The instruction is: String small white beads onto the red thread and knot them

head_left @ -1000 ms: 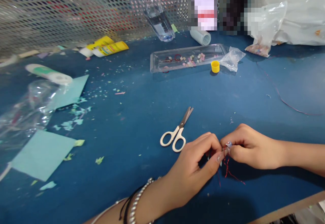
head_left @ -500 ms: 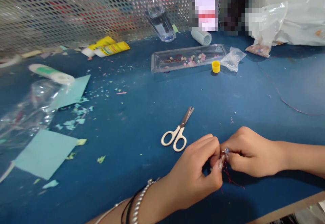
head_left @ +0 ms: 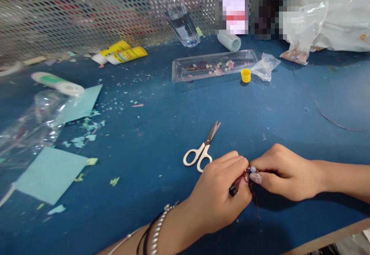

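Observation:
My left hand [head_left: 221,191] and my right hand [head_left: 281,172] meet near the front edge of the blue table [head_left: 162,131]. Both are closed in a pinch on a thin red thread [head_left: 254,197] that carries a small pale bead [head_left: 253,169] right between the fingertips. The loose thread end trails down toward me under the hands. My left wrist wears silver and black bracelets [head_left: 153,232]. White-handled scissors [head_left: 202,149] lie shut just left of my left hand, not touched.
A clear tray of small beads [head_left: 214,67], a yellow cap [head_left: 246,75] and plastic bags [head_left: 315,24] sit at the back. Glue sticks [head_left: 121,54], teal paper pieces [head_left: 50,174] and scraps lie left. A perforated metal screen [head_left: 86,12] bounds the far side. A red thread [head_left: 323,114] runs right.
My left hand has rolled over the thread, its fingers curling tighter. My right thumb has slid left onto the bead. The hanging thread end now shows less.

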Motion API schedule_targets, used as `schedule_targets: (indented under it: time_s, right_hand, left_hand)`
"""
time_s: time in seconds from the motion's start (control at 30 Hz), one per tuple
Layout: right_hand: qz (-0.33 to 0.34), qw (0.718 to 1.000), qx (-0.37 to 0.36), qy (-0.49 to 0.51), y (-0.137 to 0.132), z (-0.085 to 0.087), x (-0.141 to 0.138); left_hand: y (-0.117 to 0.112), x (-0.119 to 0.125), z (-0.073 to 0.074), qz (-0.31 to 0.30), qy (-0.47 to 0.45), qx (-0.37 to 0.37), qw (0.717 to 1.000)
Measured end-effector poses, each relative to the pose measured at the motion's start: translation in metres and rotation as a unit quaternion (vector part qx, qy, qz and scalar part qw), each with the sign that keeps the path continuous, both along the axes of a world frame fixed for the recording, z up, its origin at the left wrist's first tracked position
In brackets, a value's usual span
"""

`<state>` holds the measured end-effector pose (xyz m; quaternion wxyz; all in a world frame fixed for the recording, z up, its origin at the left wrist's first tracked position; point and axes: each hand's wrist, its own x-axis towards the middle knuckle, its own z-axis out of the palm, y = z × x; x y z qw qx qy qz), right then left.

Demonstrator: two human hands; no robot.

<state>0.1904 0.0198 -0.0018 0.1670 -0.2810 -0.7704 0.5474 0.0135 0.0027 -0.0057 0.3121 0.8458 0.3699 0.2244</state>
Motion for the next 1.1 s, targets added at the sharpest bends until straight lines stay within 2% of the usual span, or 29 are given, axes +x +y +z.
schedule_targets:
  time_s: [0.27, 0.43, 0.6, 0.7, 0.8, 0.9, 1.0, 1.1]
  right_hand:
    - [-0.006, 1.000, -0.008, 0.024, -0.0016, -0.0017, 0.0002]
    - [-0.006, 0.999, 0.007, 0.035, -0.0024, -0.0033, 0.0005]
    - [-0.017, 0.998, -0.045, 0.031, -0.0007, -0.0026, 0.0018]
    - [-0.032, 0.996, -0.068, 0.045, 0.0003, -0.0022, 0.0017]
    - [-0.045, 0.994, -0.080, 0.057, 0.0008, -0.0021, 0.0013]
    - [-0.051, 0.992, -0.091, 0.066, 0.0011, -0.0022, 0.0011]
    - [-0.049, 0.991, -0.097, 0.075, 0.0012, -0.0022, 0.0014]
    - [-0.039, 0.993, -0.085, 0.073, 0.0005, -0.0024, 0.0018]
  left_hand:
    - [-0.0017, 0.0001, 0.0004, 0.023, 0.065, 0.060, 0.996]
    - [-0.0033, -0.0008, -0.0004, 0.030, 0.073, 0.066, 0.995]
    - [-0.0035, -0.0018, -0.0021, 0.060, 0.009, -0.003, 0.998]
    - [-0.0025, -0.0021, -0.0003, 0.052, -0.043, -0.047, 0.997]
    - [-0.0027, -0.0022, 0.0013, 0.049, -0.081, -0.084, 0.992]
    - [-0.0046, -0.0015, 0.0006, 0.076, -0.103, -0.124, 0.984]
    - [-0.0065, 0.0003, -0.0009, 0.107, -0.113, -0.140, 0.978]
    - [-0.0068, 0.0016, -0.0010, 0.109, -0.100, -0.129, 0.981]
